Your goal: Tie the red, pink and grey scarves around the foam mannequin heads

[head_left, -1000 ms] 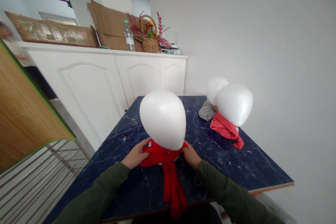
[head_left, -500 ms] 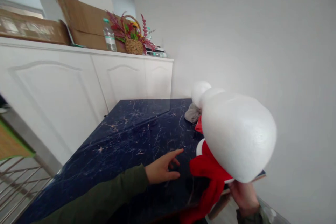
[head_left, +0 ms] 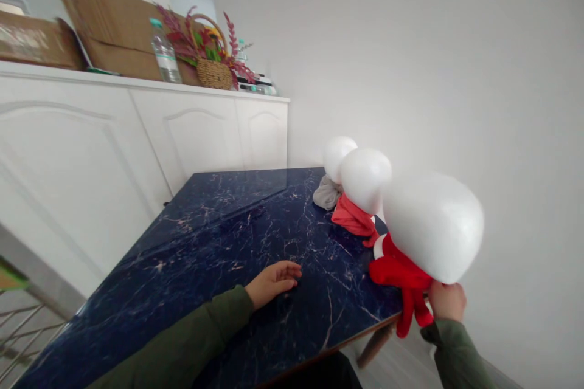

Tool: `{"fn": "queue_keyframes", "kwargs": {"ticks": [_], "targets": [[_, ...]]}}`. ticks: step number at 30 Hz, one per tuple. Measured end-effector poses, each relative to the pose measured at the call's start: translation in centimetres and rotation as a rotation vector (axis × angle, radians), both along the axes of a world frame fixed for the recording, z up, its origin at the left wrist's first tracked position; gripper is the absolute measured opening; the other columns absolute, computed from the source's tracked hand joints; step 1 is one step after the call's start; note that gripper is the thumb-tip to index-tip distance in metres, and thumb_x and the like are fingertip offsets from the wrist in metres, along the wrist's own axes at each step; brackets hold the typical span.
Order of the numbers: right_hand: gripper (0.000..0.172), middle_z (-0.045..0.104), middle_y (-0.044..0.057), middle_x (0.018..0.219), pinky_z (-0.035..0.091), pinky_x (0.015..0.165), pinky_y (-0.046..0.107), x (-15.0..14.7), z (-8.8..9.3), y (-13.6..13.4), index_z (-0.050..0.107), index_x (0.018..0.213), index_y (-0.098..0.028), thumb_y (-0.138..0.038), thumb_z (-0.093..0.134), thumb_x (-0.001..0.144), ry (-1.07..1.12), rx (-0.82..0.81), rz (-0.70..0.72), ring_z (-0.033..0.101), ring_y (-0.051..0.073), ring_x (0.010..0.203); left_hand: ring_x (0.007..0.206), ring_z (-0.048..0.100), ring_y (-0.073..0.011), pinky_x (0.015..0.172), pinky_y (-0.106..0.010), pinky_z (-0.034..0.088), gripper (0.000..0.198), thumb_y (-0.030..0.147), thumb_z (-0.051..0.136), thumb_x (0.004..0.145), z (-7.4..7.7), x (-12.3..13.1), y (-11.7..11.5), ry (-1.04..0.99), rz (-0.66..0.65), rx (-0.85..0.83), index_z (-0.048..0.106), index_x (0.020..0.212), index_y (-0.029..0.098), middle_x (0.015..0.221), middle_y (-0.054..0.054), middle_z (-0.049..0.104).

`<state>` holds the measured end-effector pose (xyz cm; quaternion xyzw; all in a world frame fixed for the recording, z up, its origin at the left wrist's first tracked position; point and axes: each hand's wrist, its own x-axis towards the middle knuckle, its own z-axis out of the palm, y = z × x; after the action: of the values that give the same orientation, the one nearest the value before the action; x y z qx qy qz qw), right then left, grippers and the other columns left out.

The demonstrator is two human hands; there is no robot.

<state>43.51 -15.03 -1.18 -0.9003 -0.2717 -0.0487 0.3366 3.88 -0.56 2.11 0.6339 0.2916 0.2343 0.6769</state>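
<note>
My right hand (head_left: pixel 446 301) grips a white foam head (head_left: pixel 433 225) by its base at the right edge of the dark blue marble table (head_left: pixel 214 243). A bright red scarf (head_left: pixel 404 279) is tied round its neck, and the ends hang over the table edge. My left hand (head_left: pixel 274 279) rests flat on the tabletop with fingers apart, holding nothing. Behind the held head stand two more foam heads in a row: one (head_left: pixel 365 179) with a coral scarf (head_left: pixel 353 220), and one (head_left: pixel 337 155) with a grey scarf (head_left: pixel 326 193).
A white cabinet (head_left: pixel 137 134) runs along the left, close to the table. On it sit cardboard boxes (head_left: pixel 104 18), a water bottle (head_left: pixel 163 51) and a wicker basket of flowers (head_left: pixel 212 61). A white wall stands behind and to the right.
Both hands were at the red scarf of the head in the table's middle. My right hand has carried that head to the right edge; my left hand let go and lies on the table.
</note>
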Motion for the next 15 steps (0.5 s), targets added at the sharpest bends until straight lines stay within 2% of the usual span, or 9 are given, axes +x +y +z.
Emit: {"fn": "queue_keyframes", "kwargs": {"ticks": [2, 4, 10, 13, 15], "targets": [[0.032, 0.059, 0.015, 0.07, 0.036, 0.06, 0.035, 0.5, -0.5, 0.4, 0.063, 0.071, -0.014, -0.028, 0.033, 0.07, -0.11, -0.092, -0.039, 0.054, 0.026, 0.071, 0.078, 0.055, -0.0146, 0.065, -0.027, 0.041, 0.037, 0.023, 0.063, 0.065, -0.2, 0.1, -0.1, 0.014, -0.009, 0.025, 0.052, 0.099, 0.015, 0.097, -0.008, 0.058], [0.034, 0.058, 0.015, 0.071, 0.036, 0.062, 0.035, 0.5, -0.7, 0.8, 0.062, 0.07, -0.013, -0.03, 0.032, 0.071, -0.141, -0.117, -0.059, 0.053, 0.027, 0.074, 0.077, 0.055, -0.0147, 0.063, -0.026, 0.04, 0.035, 0.022, 0.063, 0.065, -0.4, 0.2, -0.1, 0.022, -0.01, 0.046, 0.052, 0.099, 0.015, 0.096, -0.008, 0.059], [0.033, 0.057, 0.012, 0.071, 0.037, 0.064, 0.036, -0.4, 0.0, 1.3, 0.06, 0.074, -0.014, -0.036, 0.035, 0.071, -0.059, -0.048, -0.067, 0.052, 0.026, 0.073, 0.077, 0.055, -0.014, 0.063, -0.025, 0.04, 0.033, 0.02, 0.063, 0.065, -0.3, 0.2, -0.2, -0.004, 0.003, 0.036, 0.054, 0.097, 0.016, 0.094, -0.007, 0.059], [0.035, 0.057, 0.012, 0.077, 0.039, 0.067, 0.038, -1.0, 0.6, 0.4, 0.058, 0.088, -0.012, -0.036, 0.041, 0.068, 0.05, 0.116, -0.05, 0.052, 0.028, 0.078, 0.075, 0.054, -0.0132, 0.062, -0.024, 0.04, 0.033, 0.02, 0.064, 0.064, -0.2, 0.2, -0.4, -0.02, 0.006, 0.024, 0.054, 0.095, 0.016, 0.092, -0.006, 0.06], [0.05, 0.052, 0.018, 0.099, 0.038, 0.075, 0.044, -2.5, 1.0, -0.9, 0.048, 0.108, -0.009, -0.037, 0.046, 0.066, 0.034, 0.322, -0.036, 0.047, 0.033, 0.094, 0.074, 0.054, -0.0129, 0.062, -0.025, 0.04, 0.033, 0.019, 0.064, 0.063, -0.2, 0.3, -0.4, -0.022, 0.008, 0.023, 0.055, 0.095, 0.015, 0.091, -0.006, 0.06]]}}
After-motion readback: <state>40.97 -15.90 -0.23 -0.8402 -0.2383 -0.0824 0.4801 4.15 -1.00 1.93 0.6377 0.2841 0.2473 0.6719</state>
